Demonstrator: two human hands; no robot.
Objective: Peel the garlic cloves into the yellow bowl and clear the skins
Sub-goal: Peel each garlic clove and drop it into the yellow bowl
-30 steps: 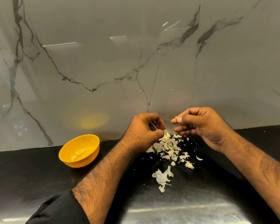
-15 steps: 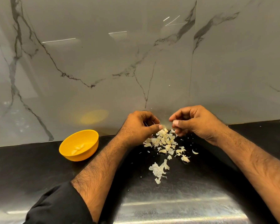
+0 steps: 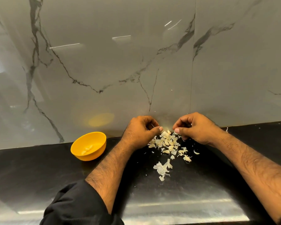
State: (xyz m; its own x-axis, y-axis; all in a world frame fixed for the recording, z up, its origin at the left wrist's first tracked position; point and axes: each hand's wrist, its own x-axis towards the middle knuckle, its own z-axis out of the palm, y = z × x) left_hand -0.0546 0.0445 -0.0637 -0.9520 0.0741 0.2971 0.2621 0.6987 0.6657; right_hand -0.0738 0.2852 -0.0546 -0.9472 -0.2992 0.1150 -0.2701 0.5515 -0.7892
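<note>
— Yellow bowl (image 3: 88,146) left on the table (image 3: 39,168), few peeled cloves (image 3: 87,149) inside. Left hand (image 3: 140,132), right hand (image 3: 196,129) curled, perhaps pinching something; impossible to tell.

— Skins (image 3: 167,143) underneath. Could scatter if brushed carelessly.

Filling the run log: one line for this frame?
phase: peeling | left hand: curled, contents hidden | right hand: curled, contents hidden | skins: piled on counter | bowl: holds cloves
</note>
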